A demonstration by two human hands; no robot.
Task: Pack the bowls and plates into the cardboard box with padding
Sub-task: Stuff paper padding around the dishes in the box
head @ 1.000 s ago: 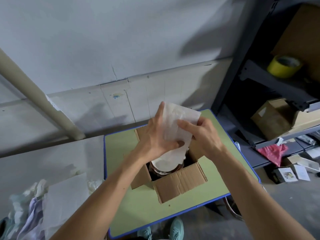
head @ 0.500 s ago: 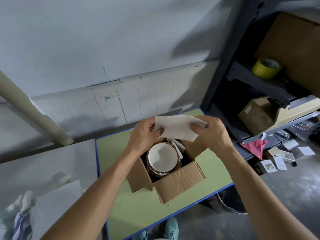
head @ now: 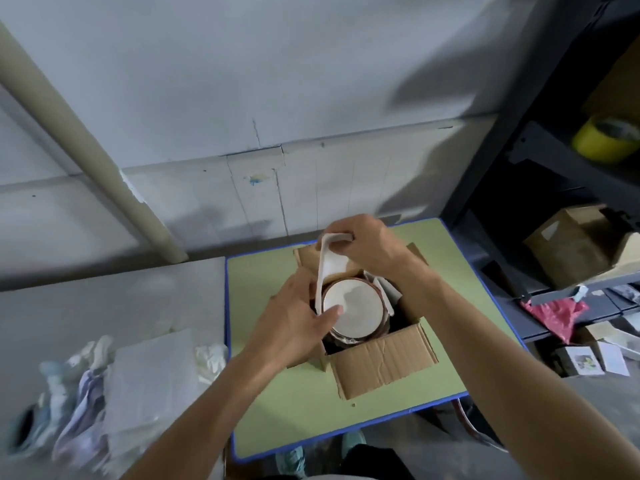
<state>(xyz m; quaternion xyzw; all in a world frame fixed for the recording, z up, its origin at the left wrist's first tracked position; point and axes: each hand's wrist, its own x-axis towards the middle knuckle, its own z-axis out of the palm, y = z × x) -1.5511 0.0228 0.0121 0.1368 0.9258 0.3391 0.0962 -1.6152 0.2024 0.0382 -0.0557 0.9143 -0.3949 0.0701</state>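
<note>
Bowls (head: 353,308) are seen nested in a stack inside the open cardboard box (head: 381,362), the top one white within and brown at the rim. The box is set on the green table (head: 263,282), flaps folded outward. A white padding sheet (head: 327,265) is stretched as a folded strip along the stack's left side. Its upper end is pinched in the curled fingers of the right hand (head: 372,244), raised over the box's far flap. Its lower end is held by the left hand (head: 294,317) at the bowl rim, thumb laid across it, though the fingers beneath are hidden, so that grip is only probably a pinch. More white paper is wedged against the stack's right side. Off to the left, spare white sheets (head: 149,375) are piled on a grey surface. On the dark shelf (head: 554,168) at right, a yellow tape roll (head: 606,138) is visible.
</note>
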